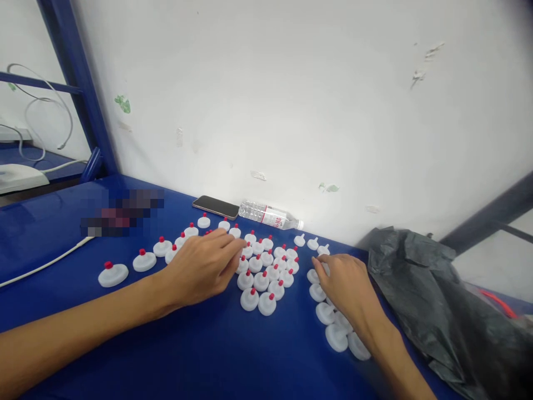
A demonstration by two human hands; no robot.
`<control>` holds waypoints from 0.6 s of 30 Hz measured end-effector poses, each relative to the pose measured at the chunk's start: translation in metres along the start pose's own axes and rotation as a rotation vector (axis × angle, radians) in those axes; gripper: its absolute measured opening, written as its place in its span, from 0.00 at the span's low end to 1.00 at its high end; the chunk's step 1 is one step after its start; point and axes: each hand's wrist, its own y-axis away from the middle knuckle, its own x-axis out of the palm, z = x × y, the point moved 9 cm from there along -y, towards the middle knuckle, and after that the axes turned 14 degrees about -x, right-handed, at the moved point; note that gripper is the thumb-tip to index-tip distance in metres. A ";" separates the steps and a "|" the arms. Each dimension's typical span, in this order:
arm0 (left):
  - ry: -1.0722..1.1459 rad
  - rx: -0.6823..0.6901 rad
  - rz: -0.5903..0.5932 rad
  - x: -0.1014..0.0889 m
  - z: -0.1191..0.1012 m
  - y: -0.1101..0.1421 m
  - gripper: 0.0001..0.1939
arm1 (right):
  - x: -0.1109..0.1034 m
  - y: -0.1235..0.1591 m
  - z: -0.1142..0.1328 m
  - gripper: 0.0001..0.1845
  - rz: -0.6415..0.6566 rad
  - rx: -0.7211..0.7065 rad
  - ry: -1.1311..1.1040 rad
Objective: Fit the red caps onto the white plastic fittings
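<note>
Many white round caps with red tips (261, 281) stand in a cluster at the middle of the blue table. My left hand (204, 266) is over the cluster's left side, fingers curled inward and closed; whatever they hold is hidden. More red-tipped caps (144, 260) trail off to its left. On the right, my right hand (345, 280) bends over white round caps without red tips (336, 338), partly covering them. Its thumb and fingers are drawn together near a white nozzle cap (323, 250); I cannot make out anything between them. Two similar caps (312, 243) lie just beyond.
A phone (215, 206) and a clear bottle (272, 215) lying on its side rest along the wall. A dark plastic bag (433, 289) covers the table's right side. A white cable (50, 261) runs at left to a blurred-out object (125, 214). Blue frame posts (81, 72) rise at left.
</note>
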 end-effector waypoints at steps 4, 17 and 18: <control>-0.300 -0.104 0.034 0.006 0.022 -0.012 0.10 | 0.002 0.000 0.003 0.10 0.031 -0.036 0.017; -0.417 -0.154 0.262 0.037 0.044 -0.002 0.11 | 0.012 0.008 0.015 0.07 0.124 -0.025 -0.038; -0.413 -0.151 0.270 0.037 0.044 -0.002 0.11 | 0.014 0.008 0.015 0.07 0.154 -0.020 -0.024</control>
